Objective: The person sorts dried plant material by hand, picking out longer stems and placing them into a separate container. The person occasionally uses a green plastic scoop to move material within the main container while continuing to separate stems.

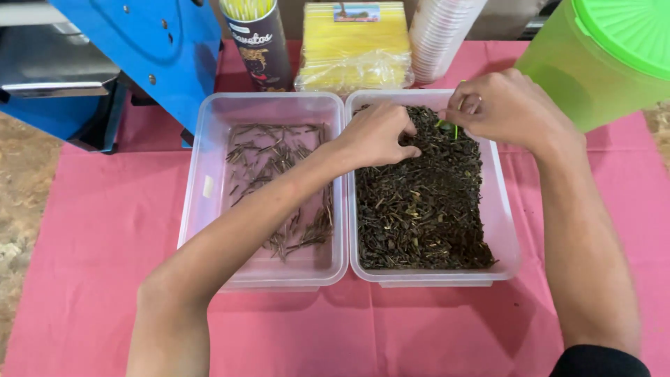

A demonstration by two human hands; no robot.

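Hands (433, 122) over pink tablecloth (91, 230)

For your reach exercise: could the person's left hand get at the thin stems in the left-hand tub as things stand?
Probably yes. The left hand rests in the right tub of dark leaves, beside the lidless left tub; nothing covers the stems.

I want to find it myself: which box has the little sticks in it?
Look at the pink tablecloth, where two clear plastic boxes sit side by side. The stick box is the one nearer the blue machine. It holds a thin scatter of pale twigs, while its neighbour is full of dark crumbly leaves.
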